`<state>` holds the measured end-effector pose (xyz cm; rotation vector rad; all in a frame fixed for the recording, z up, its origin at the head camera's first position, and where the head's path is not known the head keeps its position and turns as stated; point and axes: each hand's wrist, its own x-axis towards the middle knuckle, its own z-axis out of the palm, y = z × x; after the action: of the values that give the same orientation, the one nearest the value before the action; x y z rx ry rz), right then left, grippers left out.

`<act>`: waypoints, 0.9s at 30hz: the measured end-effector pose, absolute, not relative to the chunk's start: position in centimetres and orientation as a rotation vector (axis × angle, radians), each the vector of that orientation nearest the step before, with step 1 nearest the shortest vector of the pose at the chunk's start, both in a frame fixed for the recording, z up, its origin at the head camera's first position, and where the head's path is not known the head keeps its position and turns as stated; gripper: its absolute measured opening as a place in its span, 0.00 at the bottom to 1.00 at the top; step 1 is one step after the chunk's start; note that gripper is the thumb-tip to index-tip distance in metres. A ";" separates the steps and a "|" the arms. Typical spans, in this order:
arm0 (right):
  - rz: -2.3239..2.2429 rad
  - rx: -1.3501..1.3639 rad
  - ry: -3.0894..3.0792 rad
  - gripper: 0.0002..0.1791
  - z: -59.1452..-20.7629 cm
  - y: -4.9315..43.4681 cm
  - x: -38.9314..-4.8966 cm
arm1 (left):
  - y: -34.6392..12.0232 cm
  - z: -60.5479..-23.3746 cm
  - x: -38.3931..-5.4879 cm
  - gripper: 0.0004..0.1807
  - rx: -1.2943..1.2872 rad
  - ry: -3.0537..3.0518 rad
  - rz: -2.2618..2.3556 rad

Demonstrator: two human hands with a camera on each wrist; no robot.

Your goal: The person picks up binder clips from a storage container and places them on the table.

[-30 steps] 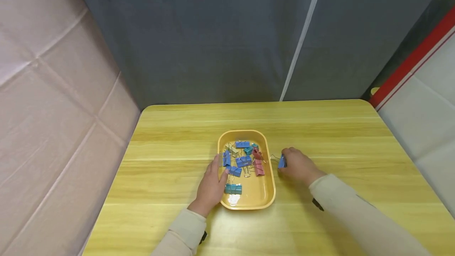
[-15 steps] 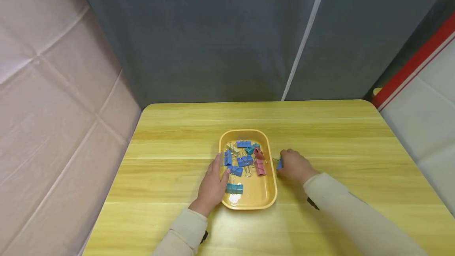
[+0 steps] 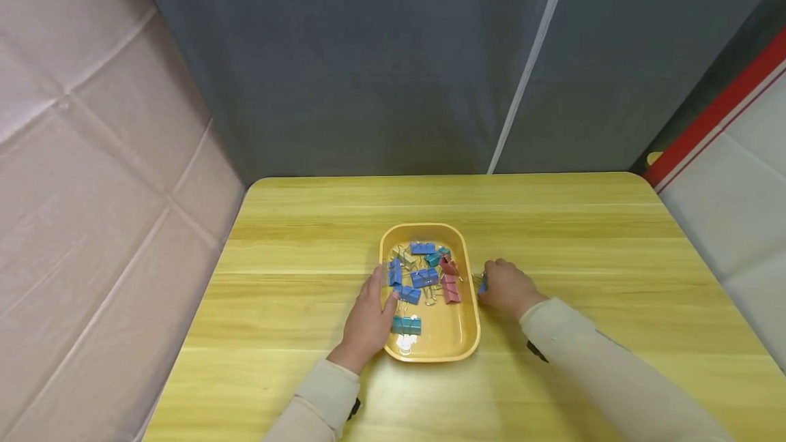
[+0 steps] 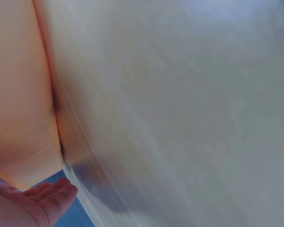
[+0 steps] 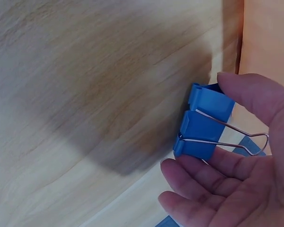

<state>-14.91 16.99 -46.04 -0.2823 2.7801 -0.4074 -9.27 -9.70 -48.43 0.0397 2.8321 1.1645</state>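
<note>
A yellow tray (image 3: 439,343) holds several binder clips in blue, teal, pink and cream. My left hand (image 3: 364,322) rests against the tray's left side, its fingers fairly straight and the thumb reaching over the rim. In the left wrist view, those fingertips (image 4: 61,196) lie close to the tray's orange-looking wall. Just outside the tray's right side, my right hand (image 3: 508,288) pinches a blue binder clip (image 5: 208,120) between thumb and fingers. One wire handle of that clip points back toward the palm; in the head view the hand covers most of it.
The wood-grain table (image 3: 295,237) extends around the tray on all sides. A dark grey curtain (image 3: 368,67) hangs behind its far edge. Pale panels (image 3: 104,224) stand at the left, and a white one with a red band (image 3: 724,111) at the right.
My right hand has moved slightly left with the blue binder clip, closer to the tray's right side. My left hand keeps its place at the tray.
</note>
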 end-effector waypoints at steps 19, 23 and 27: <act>-0.400 -0.271 2.784 0.25 -46.1 17.0 -14.9 | -9.7 -48.3 -9.2 0.35 0.039 2.828 1.161; -0.396 -0.267 2.785 0.23 -46.0 17.0 -14.8 | -9.7 -48.4 -9.2 0.35 0.047 2.834 1.164; -0.391 -0.263 2.784 0.23 -45.8 16.9 -14.7 | -9.7 -48.4 -9.2 0.35 0.050 2.842 1.169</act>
<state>-14.67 16.93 -45.79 -0.2634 2.7845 -0.3913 -9.23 -9.72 -48.43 0.0504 2.8424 1.1688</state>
